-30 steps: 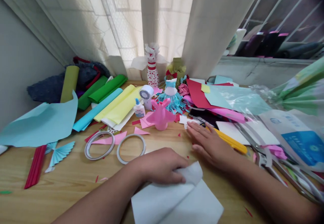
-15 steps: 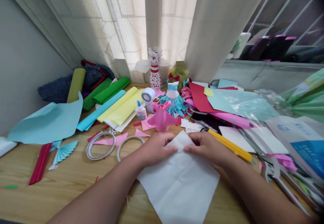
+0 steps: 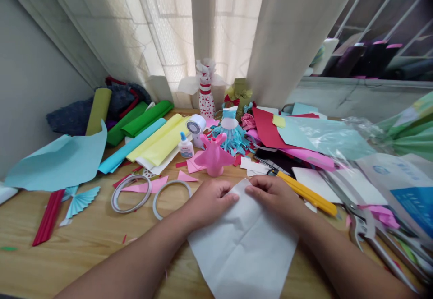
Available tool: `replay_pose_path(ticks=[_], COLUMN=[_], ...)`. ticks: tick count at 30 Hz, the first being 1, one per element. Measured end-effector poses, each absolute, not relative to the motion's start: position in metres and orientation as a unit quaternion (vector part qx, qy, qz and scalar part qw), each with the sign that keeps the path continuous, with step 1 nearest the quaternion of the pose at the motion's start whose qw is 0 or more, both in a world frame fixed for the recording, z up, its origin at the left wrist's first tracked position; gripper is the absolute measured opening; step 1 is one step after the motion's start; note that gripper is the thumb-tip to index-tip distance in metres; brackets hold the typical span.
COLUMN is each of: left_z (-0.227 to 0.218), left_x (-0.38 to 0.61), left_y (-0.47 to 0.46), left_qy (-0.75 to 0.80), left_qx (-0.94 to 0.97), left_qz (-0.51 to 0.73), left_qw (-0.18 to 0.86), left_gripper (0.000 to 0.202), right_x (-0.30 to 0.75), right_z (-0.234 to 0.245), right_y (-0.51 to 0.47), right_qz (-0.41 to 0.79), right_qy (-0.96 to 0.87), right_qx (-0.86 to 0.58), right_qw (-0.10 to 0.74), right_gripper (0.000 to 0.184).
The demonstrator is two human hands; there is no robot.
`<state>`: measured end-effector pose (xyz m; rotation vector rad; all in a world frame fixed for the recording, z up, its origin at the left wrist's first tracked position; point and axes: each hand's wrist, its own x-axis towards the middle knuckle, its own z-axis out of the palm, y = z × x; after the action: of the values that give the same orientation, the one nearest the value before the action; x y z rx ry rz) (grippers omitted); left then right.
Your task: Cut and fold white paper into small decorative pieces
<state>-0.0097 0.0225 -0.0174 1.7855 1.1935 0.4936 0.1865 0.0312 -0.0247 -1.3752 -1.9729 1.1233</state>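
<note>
A creased white paper sheet lies spread like a diamond on the wooden table in front of me. My left hand pinches its far corner from the left, fingers curled on the edge. My right hand pinches the same corner from the right. Just beyond the hands stands a pink paper dress figure.
Two tape rings lie to the left, with a glue bottle and coloured paper rolls behind. A yellow utility knife and scissors lie right of my hands. A blue sheet and red strips are far left.
The folded white sheet was opened out flat. Both hands came together at its far corner, and since half a second ago they have barely shifted.
</note>
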Motion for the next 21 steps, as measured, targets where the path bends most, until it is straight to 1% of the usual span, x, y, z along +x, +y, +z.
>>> replay_pose_path(ticks=[4, 7, 12, 17, 21], left_z=[-0.017, -0.017, -0.017, -0.015, -0.014], left_x=[-0.008, -0.008, -0.008, -0.008, -0.008], left_y=[0.02, 0.019, 0.017, 0.013, 0.009], left_qy=[0.477, 0.487, 0.518, 0.476, 0.481], left_qx=[0.72, 0.716, 0.679, 0.646, 0.634], left_qz=[0.198, 0.214, 0.297, 0.373, 0.405], left_qw=[0.464, 0.453, 0.426, 0.465, 0.45], left_gripper=[0.02, 0.022, 0.023, 0.016, 0.018], right_x=[0.185, 0.184, 0.185, 0.185, 0.183], right_z=[-0.023, -0.022, -0.024, -0.025, -0.022], right_y=[0.028, 0.026, 0.026, 0.025, 0.022], right_qz=[0.388, 0.376, 0.331, 0.303, 0.29], right_qy=[-0.735, -0.745, -0.759, -0.774, -0.787], right_qx=[-0.5, -0.489, -0.497, -0.497, -0.485], right_qw=[0.244, 0.255, 0.26, 0.251, 0.247], right_gripper=[0.026, 0.026, 0.022, 0.027, 0.027])
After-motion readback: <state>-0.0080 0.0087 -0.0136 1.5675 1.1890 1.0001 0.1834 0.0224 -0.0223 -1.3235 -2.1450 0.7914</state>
